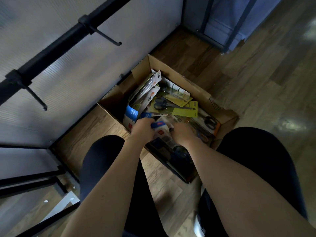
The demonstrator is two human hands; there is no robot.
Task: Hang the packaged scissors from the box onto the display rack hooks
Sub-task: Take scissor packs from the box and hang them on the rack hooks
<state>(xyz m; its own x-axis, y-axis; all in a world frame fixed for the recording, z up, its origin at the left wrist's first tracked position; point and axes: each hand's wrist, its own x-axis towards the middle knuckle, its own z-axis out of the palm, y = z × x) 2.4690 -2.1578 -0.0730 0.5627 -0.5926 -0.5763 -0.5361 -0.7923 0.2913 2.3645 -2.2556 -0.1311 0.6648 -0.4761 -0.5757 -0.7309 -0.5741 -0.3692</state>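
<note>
The grip of the left hand (pixel 142 128) is closing round a blue-and-white scissors pack (pixel 158 128) near the six o'clock side of the cardboard box (pixel 172 69), fingers curling over its blue top edge. The right hand (pixel 182 134) is reaching into the pile just at three o'clock of that pack; its fingers are buried among the packets, so I cannot tell whether it is holding anything or only pushing things aside.

The pack is looking light and flat, a stiff card back with a clear, slippery plastic front, so I judge it is best pinched by the card near the top, leaving the hang hole free for the hook.

The box is sitting open on the wooden floor (pixel 256 82), flaps spread, and is holding a loose jumble of carded scissors: green-card scissors (pixel 172 106) lying across the middle, orange-trimmed packs (pixel 150 88) leaning at eleven o'clock, another blue pack (pixel 130 113) at nine o'clock, black-handled scissors (pixel 209 121) at three o'clock.

The display rack (pixel 51 48) is standing at ten o'clock of the box, its upper hook (pixel 109 37) and lower hook (pixel 36 98) both hanging bare.
</note>
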